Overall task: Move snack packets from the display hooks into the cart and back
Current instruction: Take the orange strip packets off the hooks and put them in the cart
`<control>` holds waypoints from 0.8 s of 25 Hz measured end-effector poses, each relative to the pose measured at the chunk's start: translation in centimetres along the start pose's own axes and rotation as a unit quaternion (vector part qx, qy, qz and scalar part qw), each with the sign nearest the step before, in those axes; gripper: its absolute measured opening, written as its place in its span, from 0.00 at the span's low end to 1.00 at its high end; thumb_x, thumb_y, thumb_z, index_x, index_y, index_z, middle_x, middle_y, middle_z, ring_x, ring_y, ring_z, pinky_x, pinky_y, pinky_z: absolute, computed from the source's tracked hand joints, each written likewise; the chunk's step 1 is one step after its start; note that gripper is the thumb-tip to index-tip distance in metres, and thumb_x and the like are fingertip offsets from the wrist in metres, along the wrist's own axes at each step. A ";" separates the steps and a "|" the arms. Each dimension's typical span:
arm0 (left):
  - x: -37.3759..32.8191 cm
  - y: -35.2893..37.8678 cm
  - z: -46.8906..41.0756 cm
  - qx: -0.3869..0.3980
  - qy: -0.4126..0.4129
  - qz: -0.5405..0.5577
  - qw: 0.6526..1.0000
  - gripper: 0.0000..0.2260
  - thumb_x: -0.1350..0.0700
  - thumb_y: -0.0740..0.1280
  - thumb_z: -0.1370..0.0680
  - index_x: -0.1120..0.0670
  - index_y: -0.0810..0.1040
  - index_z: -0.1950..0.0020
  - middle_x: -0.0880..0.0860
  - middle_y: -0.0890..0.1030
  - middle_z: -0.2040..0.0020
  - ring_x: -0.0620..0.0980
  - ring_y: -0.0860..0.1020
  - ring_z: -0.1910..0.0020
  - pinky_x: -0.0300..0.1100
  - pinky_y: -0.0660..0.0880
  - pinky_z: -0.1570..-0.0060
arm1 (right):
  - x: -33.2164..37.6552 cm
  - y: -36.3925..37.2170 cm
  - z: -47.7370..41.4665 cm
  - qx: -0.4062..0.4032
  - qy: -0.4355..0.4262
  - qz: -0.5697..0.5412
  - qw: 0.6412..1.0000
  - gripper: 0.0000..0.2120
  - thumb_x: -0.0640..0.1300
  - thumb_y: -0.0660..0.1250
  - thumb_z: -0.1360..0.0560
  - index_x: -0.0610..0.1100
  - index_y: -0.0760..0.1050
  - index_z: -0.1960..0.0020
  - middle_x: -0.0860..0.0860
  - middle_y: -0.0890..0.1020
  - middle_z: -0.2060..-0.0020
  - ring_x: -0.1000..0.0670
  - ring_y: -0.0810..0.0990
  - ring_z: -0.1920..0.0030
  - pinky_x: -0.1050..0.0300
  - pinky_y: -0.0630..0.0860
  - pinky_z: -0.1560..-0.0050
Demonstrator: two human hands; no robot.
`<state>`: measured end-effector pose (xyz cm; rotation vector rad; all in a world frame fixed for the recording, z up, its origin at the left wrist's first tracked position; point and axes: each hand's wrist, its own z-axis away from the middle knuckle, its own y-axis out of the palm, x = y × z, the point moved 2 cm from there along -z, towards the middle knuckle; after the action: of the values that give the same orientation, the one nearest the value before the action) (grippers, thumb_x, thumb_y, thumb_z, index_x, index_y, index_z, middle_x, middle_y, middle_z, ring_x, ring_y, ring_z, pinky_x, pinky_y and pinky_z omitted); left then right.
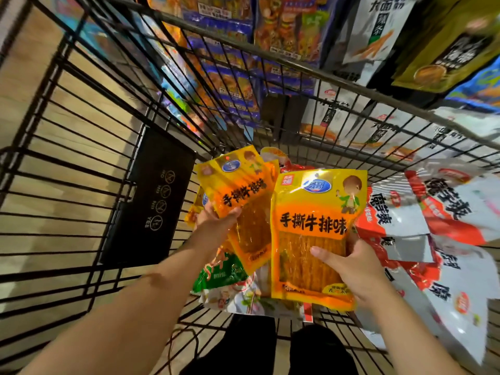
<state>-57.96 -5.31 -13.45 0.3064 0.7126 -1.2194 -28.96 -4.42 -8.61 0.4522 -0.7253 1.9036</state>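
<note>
Snack packets (313,220) of one yellow-orange kind, seen from the head view, held in both hands inside the basket of a black wire cart (405,108).

Right grip (354,269): holds a single packet upright by its lower right edge. The thumb (322,253) lies across the clear window on the front; the other fingers are behind the packet and hidden.

Left grip (216,220): holds a fanned bunch (240,190) of the same packets near their lower left side, thumb on the front of the top one. At least two packets show; the exact count cannot be told. The bunch leans to the left, and the single packet overlaps its right edge.

Below the hands, on the basket floor, lies a green-and-white packet (221,272). White-and-red packets (433,212) are piled along the right side of the basket.

A black plaque (154,196) with round icons sits against the wire wall at the left.

Beyond the far rim hangs the display: blue packets (224,12), white packets (378,28) and an olive packet (454,50), all blurred.

A wooden floor (27,77) shows through the wires at left, and dark trousers (243,347) at the bottom edge.
</note>
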 end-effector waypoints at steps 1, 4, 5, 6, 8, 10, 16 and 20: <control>-1.1 0.1 0.4 0.031 0.014 -0.022 0.999 0.14 0.47 0.76 0.24 0.37 0.76 0.43 0.42 0.85 0.45 0.52 0.81 0.39 0.54 0.75 0.37 | 0.3 -0.2 0.1 0.001 -0.003 -0.005 1.000 0.48 0.72 0.80 0.52 0.50 0.76 0.38 0.51 0.83 0.43 0.46 0.81 0.42 0.42 0.79 0.41; -3.7 0.2 2.4 0.156 0.019 -0.004 0.988 0.25 0.38 0.76 0.30 0.39 0.77 0.34 0.49 0.85 0.38 0.56 0.80 0.34 0.63 0.71 0.30 | 1.5 -1.1 0.3 -0.005 -0.029 -0.024 0.999 0.49 0.74 0.80 0.56 0.48 0.77 0.43 0.43 0.85 0.48 0.41 0.83 0.44 0.42 0.81 0.47; -4.4 0.3 3.1 0.185 0.025 0.003 0.982 0.26 0.37 0.76 0.31 0.40 0.79 0.35 0.50 0.85 0.37 0.56 0.80 0.34 0.63 0.72 0.31 | 2.0 -1.3 0.5 -0.005 -0.041 -0.036 0.998 0.48 0.73 0.81 0.55 0.47 0.78 0.44 0.41 0.85 0.49 0.39 0.83 0.45 0.38 0.81 0.45; -5.3 0.4 3.9 0.207 0.032 0.002 0.978 0.24 0.37 0.75 0.32 0.40 0.81 0.37 0.50 0.85 0.38 0.55 0.82 0.36 0.61 0.76 0.34 | 2.5 -1.6 0.8 -0.003 -0.055 -0.056 0.997 0.47 0.73 0.82 0.55 0.48 0.79 0.43 0.43 0.86 0.49 0.40 0.84 0.44 0.35 0.80 0.43; -6.9 1.0 5.8 0.235 0.023 0.004 0.972 0.19 0.36 0.75 0.33 0.39 0.83 0.43 0.50 0.86 0.42 0.53 0.85 0.42 0.54 0.82 0.44 | 3.6 -2.4 1.6 0.013 -0.079 -0.108 0.991 0.45 0.71 0.83 0.56 0.53 0.81 0.43 0.49 0.87 0.48 0.45 0.85 0.44 0.40 0.81 0.42; -8.1 1.6 7.5 0.245 0.016 0.022 0.969 0.18 0.37 0.74 0.32 0.40 0.85 0.46 0.53 0.87 0.42 0.54 0.86 0.44 0.53 0.83 0.48 | 4.7 -3.2 2.9 0.034 -0.103 -0.157 0.982 0.38 0.70 0.83 0.57 0.59 0.84 0.49 0.51 0.88 0.50 0.50 0.87 0.49 0.52 0.84 0.52; -11.6 5.1 11.7 0.286 0.037 0.081 0.954 0.21 0.41 0.72 0.26 0.48 0.82 0.35 0.59 0.84 0.37 0.58 0.84 0.41 0.53 0.83 0.48 | 6.6 -5.5 6.8 0.039 -0.109 -0.249 0.962 0.35 0.68 0.85 0.56 0.58 0.84 0.51 0.48 0.88 0.49 0.47 0.86 0.46 0.45 0.83 0.47; -12.3 8.2 14.0 0.343 -0.006 0.066 0.937 0.32 0.35 0.78 0.32 0.41 0.78 0.30 0.57 0.81 0.32 0.62 0.80 0.34 0.63 0.78 0.40 | 7.0 -6.5 8.8 -0.008 -0.096 -0.288 0.953 0.37 0.65 0.86 0.54 0.58 0.83 0.48 0.48 0.87 0.47 0.46 0.85 0.43 0.37 0.76 0.35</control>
<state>-47.72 -1.38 3.70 0.9082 0.2250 -1.3089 -26.11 -3.51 4.01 0.7561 -0.6447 1.3140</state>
